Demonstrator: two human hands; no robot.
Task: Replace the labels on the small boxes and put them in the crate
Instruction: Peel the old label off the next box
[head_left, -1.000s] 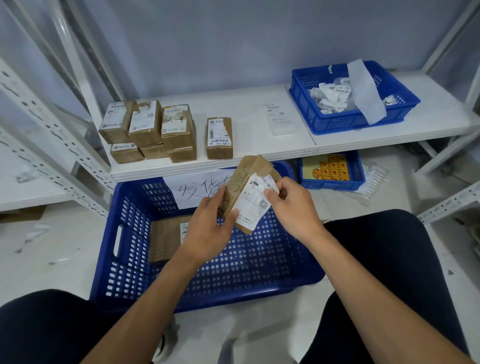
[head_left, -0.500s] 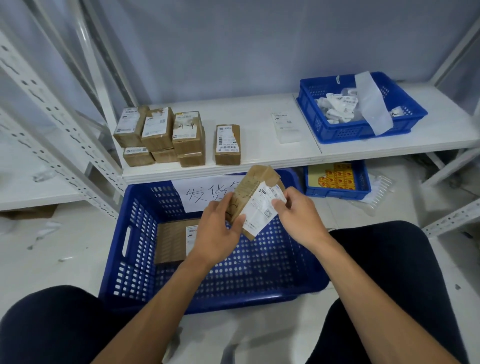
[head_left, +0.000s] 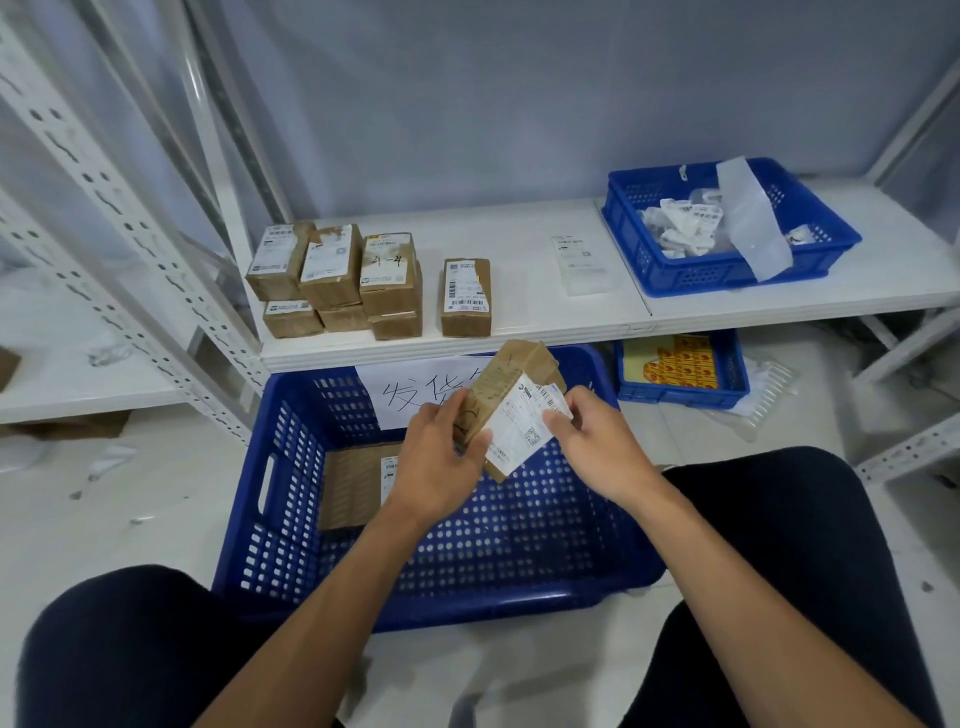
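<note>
**Box held over the crate, label corner in the right-hand pinch**

The small box (head_left: 511, 374) hung in the air above the middle of the crate (head_left: 291, 467), touching none of its walls. Its long axis ran from the near, low end up toward the crate's far wall, tilted, with the labelled face turned to the right and toward the person.

The left hand (head_left: 441, 457) gripped the box from the side toward the crate's left wall, fingers curled round the long brown edge and the thumb on the face just beside the label (head_left: 519, 421). The right hand (head_left: 597, 447) came in from the crate's right side and pinched the label's outer corner between thumb and fingertips (head_left: 558, 415). Whether that corner was lifted off the cardboard or being pressed down could not be told.

So the label lay directly between the two hands, and the right hand was the nearer to its free edge. Any pull would likely run across the short axis, toward the crate's right wall, where the room was open.

Below, another box (head_left: 353, 483) lay flat on the crate's floor against its left side, leaving bare floor to the right for setting this one down. Beyond the crate's far wall, stacked boxes (head_left: 337, 275) waited on a shelf (head_left: 519, 312).
</note>
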